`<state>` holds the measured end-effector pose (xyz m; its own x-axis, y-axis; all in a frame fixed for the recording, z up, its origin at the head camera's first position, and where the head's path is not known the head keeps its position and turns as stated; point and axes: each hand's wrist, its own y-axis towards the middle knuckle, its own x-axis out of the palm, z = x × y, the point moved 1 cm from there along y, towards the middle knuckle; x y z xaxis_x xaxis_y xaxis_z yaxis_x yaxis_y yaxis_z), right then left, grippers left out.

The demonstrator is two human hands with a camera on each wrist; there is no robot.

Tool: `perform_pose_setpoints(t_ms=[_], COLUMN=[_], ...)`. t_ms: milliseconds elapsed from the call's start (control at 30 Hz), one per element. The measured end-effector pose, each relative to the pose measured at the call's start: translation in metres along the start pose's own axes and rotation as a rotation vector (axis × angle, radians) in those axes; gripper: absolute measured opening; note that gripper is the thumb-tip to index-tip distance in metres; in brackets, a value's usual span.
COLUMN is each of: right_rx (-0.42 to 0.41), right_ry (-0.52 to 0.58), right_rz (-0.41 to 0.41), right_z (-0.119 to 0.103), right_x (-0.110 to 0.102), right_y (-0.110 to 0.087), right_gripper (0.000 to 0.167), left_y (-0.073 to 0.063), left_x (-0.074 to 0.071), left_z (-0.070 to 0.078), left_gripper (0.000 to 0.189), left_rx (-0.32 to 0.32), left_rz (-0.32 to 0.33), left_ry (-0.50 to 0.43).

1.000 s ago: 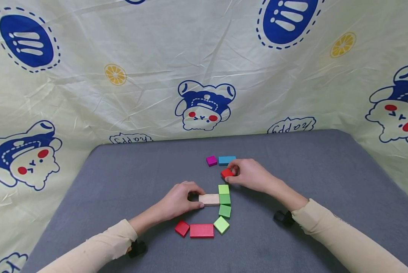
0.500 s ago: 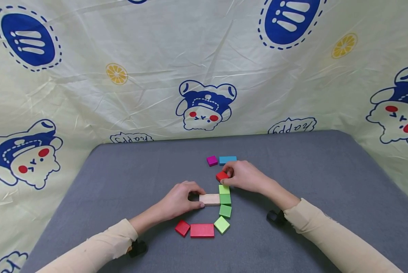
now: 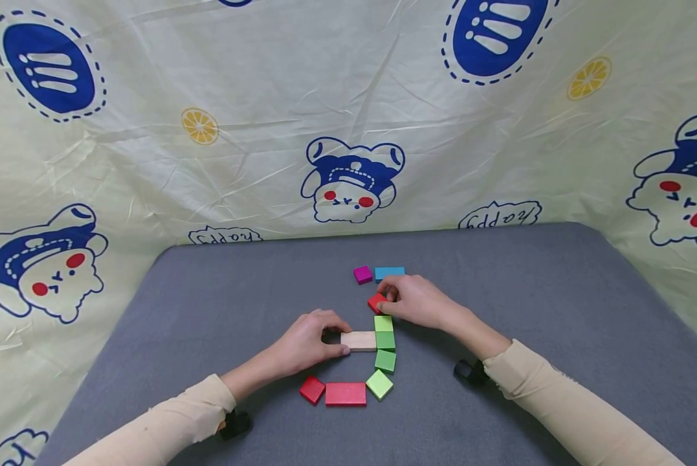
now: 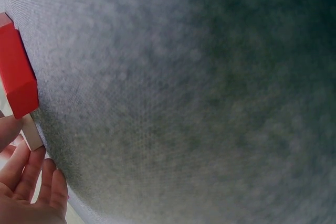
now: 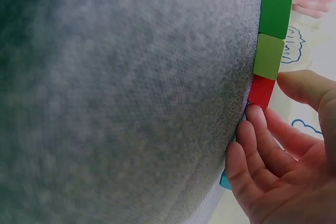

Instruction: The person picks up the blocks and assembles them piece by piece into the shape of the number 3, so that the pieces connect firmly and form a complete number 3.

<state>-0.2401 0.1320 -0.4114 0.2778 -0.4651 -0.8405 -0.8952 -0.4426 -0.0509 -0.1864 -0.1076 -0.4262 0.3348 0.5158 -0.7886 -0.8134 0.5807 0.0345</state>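
My left hand (image 3: 309,340) holds the left end of a pale wooden block (image 3: 358,341) between thumb and fingers. That block's right end meets a green block (image 3: 385,341) in a short column. At the column's far end is a light green block (image 3: 383,323). Just beyond it my right hand (image 3: 419,301) pinches a small red block (image 3: 376,302) between thumb and fingers. In the right wrist view the red block (image 5: 262,91) sits right by the light green block (image 5: 269,56). The left wrist view has my fingers on the pale block (image 4: 32,132).
Nearer me lie another green block (image 3: 386,361), a tilted light green block (image 3: 380,385), a long red block (image 3: 345,394) and a small red block (image 3: 312,390). At the back are a magenta block (image 3: 362,275) and a blue block (image 3: 389,274). A patterned cloth hangs behind the grey table (image 3: 237,291).
My right hand has moved left and slightly nearer with the small red block, bringing it to the far end of the column. The left hand stays on the pale block.
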Motion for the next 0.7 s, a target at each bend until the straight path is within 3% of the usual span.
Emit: perform_pose_setpoints(t_ms=[700], right_rx=[-0.011], right_ry=[0.033], right_rz=[-0.014], right_z=[0.0], right_x=[-0.0005], right_y=[-0.0065], right_gripper=[0.026], left_y=[-0.0002], left_x=[-0.0004], left_z=[0.0018], left_gripper=[0.024], left_rx=[-0.013], left_rz=[-0.005], left_ry=[-0.01])
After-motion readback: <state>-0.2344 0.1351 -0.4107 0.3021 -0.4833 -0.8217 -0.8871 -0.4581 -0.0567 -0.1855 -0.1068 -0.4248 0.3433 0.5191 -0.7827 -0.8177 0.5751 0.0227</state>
